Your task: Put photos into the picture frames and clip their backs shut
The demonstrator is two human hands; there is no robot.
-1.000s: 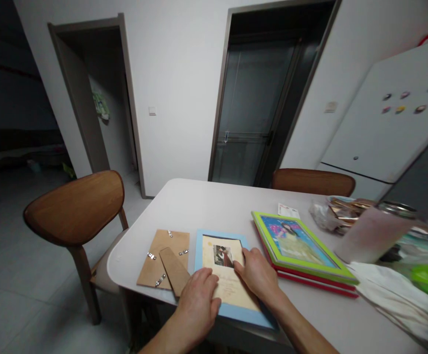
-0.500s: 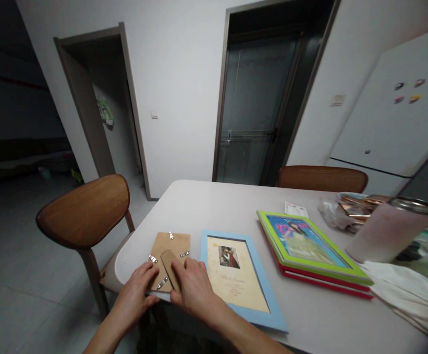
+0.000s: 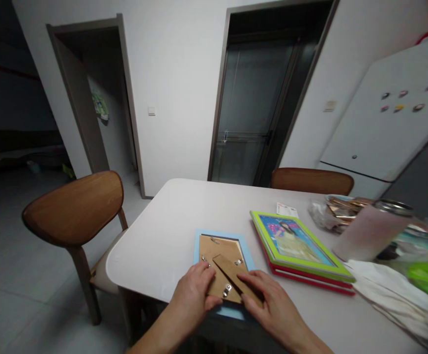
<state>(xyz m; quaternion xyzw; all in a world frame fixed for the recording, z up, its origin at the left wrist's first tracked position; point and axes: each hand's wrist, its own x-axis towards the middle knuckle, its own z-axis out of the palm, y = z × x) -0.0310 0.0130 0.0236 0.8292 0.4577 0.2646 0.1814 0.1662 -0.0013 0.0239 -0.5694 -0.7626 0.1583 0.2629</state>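
A light blue picture frame (image 3: 198,241) lies face down near the table's front edge. A brown backing board (image 3: 219,250) with metal clips and a fold-out stand sits inside it. My left hand (image 3: 193,292) rests flat on the board's near left part, fingers stretched out. My right hand (image 3: 272,305) lies flat on the board's near right part, covering the end of the stand. Neither hand grips anything.
A stack of frames, green one (image 3: 298,243) on top, lies to the right. Further right stand a frosted jar (image 3: 372,231), a bag of wrappers (image 3: 331,209) and white cloth (image 3: 386,290). Wooden chairs stand at the left (image 3: 71,209) and far side (image 3: 311,181) of the white table (image 3: 199,206).
The backing board has gone from the table left of the blue frame into the frame, over the photo. Both hands moved right with it and now press on it.
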